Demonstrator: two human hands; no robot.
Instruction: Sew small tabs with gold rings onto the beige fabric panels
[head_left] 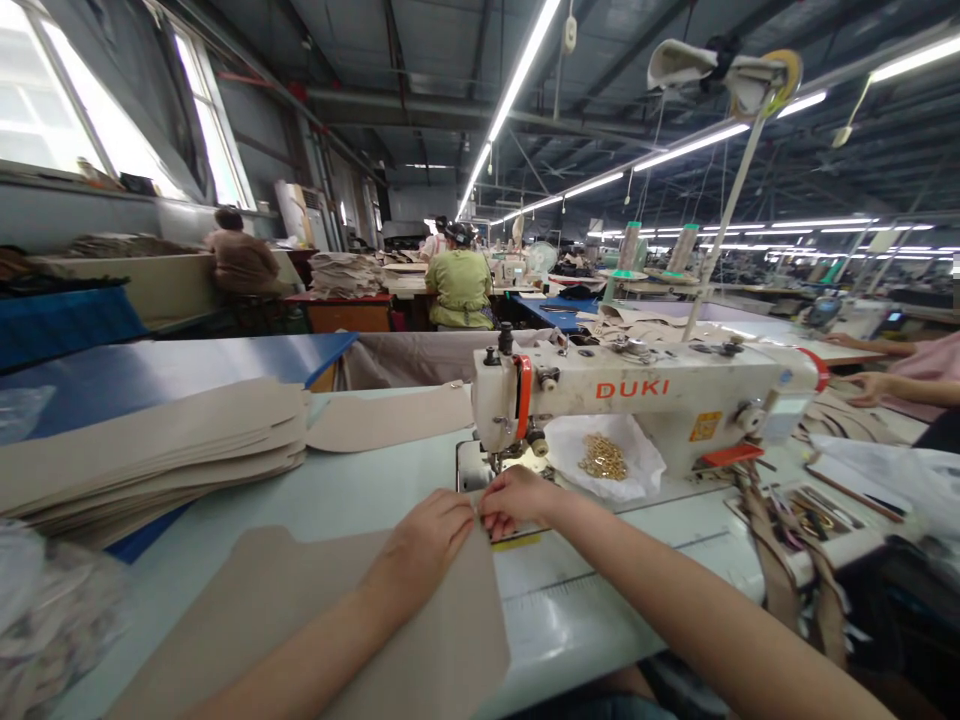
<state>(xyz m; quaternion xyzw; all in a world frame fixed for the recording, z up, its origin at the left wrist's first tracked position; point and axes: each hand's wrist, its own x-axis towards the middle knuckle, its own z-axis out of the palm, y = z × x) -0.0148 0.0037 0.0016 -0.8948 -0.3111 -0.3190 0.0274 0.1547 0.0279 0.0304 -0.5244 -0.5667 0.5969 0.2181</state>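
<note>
A large beige sheet-like panel (330, 600) lies on the sewing table under my left hand (426, 535). Its fingers are pressed together and bent over the panel's far corner, gripping it there. My right hand (517, 500) meets it fingertip to fingertip, closed in a pinch at that same corner. What the right fingers hold is too small and covered to make out. Both hands are just in front of the needle area of a white sewing machine (585, 395), whose needle plate is partly hidden behind them.
Left stands a stack of beige panels (157, 450); a single panel (390, 415) lies behind. White paper (645, 455) under the machine arm holds small gold-coloured metal pieces (602, 457). Beige straps (772, 550) hang at right by a parts tray (814, 515). Another person's hand (870, 388) is far right.
</note>
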